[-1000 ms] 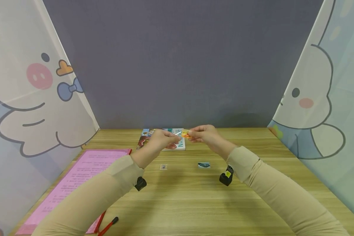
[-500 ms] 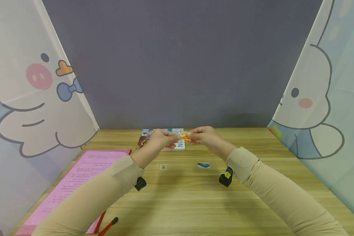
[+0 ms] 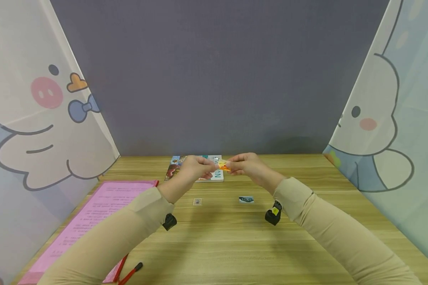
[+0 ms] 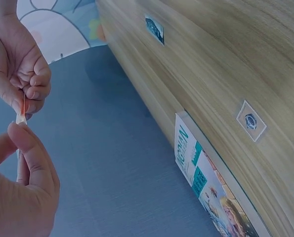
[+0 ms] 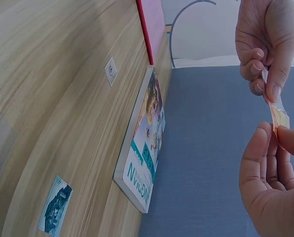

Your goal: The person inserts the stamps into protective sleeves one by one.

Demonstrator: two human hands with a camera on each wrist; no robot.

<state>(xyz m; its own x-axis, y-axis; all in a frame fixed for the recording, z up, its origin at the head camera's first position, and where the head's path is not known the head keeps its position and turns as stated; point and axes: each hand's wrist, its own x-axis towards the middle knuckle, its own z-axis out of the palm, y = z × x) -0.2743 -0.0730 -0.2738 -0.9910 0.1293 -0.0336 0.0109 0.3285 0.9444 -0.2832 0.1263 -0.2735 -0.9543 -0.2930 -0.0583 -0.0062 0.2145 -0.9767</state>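
Note:
Above the far part of the table, my two hands meet over a small orange-yellow stamp [image 3: 224, 165] with a clear, pale film [image 5: 280, 104] about it. My right hand [image 3: 250, 165] pinches the stamp between thumb and fingers. My left hand [image 3: 195, 169] pinches the pale end of the film, seen in the right wrist view as a thin strip. Whether the film is a sleeve cannot be told. On the table below lie a small white-bordered stamp [image 3: 197, 202] and a blue-green stamp [image 3: 246, 199], apart from each other.
Behind my left hand a picture book [image 3: 174, 169] lies near the dark back wall [image 3: 214, 79]. A pink sheet with a red edge [image 3: 107, 206] covers the table's left side. At the near left is a red tool with a black tip [image 3: 131, 273]. Printed cloth panels [image 3: 371, 130] flank the table.
The stamp has tilted and now shows more orange between my fingers. The white strip seen earlier at my left fingertips no longer stands out. Both hands stay nearly in place.

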